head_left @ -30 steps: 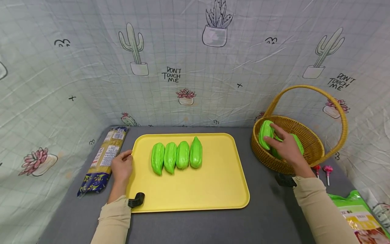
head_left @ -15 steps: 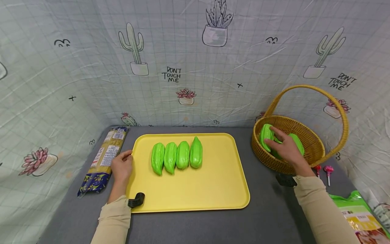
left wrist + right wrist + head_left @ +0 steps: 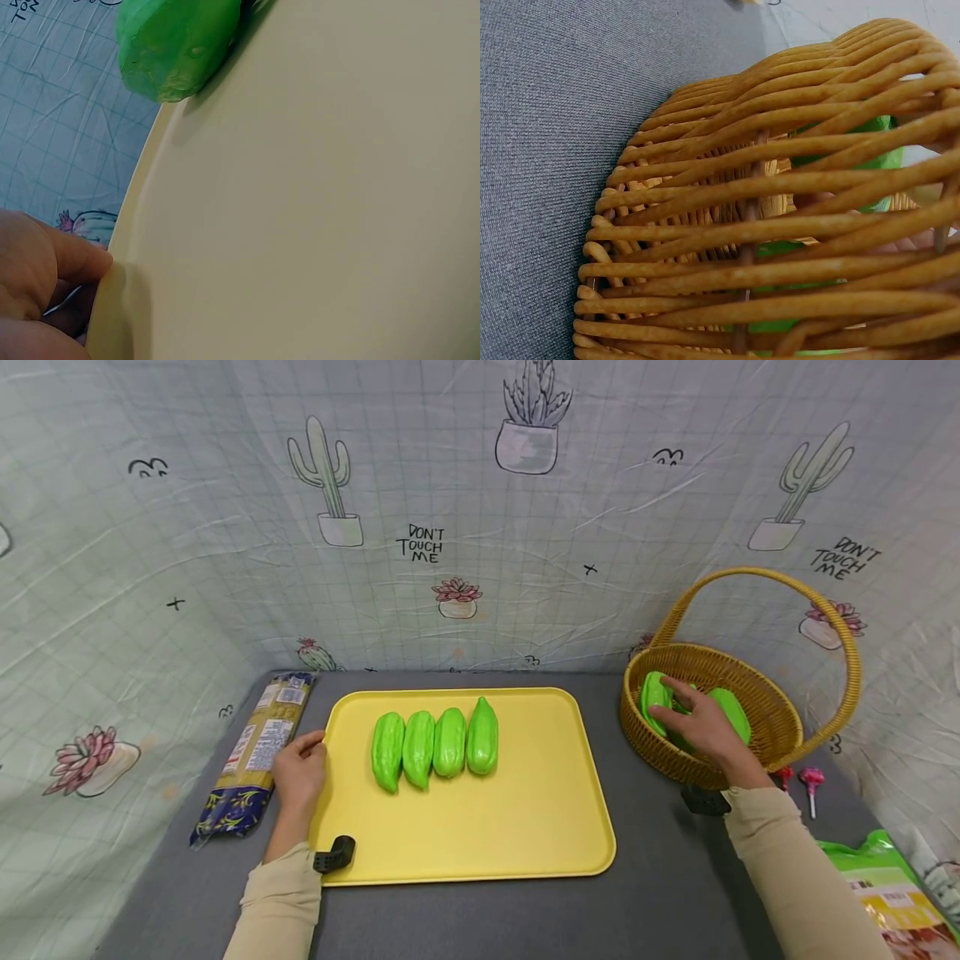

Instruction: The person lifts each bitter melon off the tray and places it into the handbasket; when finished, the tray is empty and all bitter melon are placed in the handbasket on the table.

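Your right hand (image 3: pixel 703 723) pinches a ridged green gourd (image 3: pixel 654 702) between thumb and fingers, inside the wicker basket (image 3: pixel 670 762); more green shows beside it. The right wrist view is mostly basket weave, with parts of your fingers and the green glimpsed through the gaps, so only the head view makes that grip plain. Your left hand (image 3: pixel 300 768) grips the left rim of the yellow tray (image 3: pixel 480 835), fingers bent; the left wrist view shows a fingertip against that edge, and one gourd's end. From the head view you get all four gourds (image 3: pixel 450 743) side by side on the tray, plus the pasta packet (image 3: pixel 258 752) left of it.
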Motion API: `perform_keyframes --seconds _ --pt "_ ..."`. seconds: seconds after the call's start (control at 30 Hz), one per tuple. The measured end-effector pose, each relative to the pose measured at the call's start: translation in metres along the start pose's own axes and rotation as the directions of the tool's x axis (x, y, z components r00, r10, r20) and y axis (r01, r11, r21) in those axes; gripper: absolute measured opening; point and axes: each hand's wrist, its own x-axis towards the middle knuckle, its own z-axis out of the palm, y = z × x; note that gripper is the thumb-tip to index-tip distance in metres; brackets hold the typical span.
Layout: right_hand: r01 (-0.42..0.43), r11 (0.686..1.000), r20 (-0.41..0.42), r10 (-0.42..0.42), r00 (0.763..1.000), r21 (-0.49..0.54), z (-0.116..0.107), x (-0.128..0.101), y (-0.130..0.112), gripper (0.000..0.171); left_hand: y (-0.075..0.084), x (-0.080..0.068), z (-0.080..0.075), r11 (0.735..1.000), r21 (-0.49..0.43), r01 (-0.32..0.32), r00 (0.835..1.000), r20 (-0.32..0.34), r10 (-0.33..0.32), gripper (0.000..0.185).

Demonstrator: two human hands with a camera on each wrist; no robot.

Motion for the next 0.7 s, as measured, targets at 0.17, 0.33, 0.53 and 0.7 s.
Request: perform_keyframes --seconds 0.17,0.33,0.53,0.7 --pt "-0.017 1.000 -0.003 0.017 1.000 0.016 0.000 0.001 0.002 0.081 0.000 -0.001 -0.001 1.000 0.001 -0.001 1.000 0.008 0.001 0.036" --pt "-0.032 0.999 0.002 0.032 0.999 0.038 0.001 0.001 0.007 0.080 -0.001 -0.003 -0.001 1.000 -0.013 0.001 1.000 0.019 -0.001 0.035" --pt "-0.050 0.999 0.007 0.050 0.999 0.012 -0.003 0.001 0.010 0.079 -0.002 -0.001 -0.001 1.000 -0.021 -0.008 1.000 0.013 0.008 0.036" --pt "-0.062 0.998 0.032 0.062 0.998 0.007 -0.005 0.002 0.009 0.080 -0.002 0.000 0.000 1.000 -0.016 -0.003 1.000 0.008 0.003 0.036"
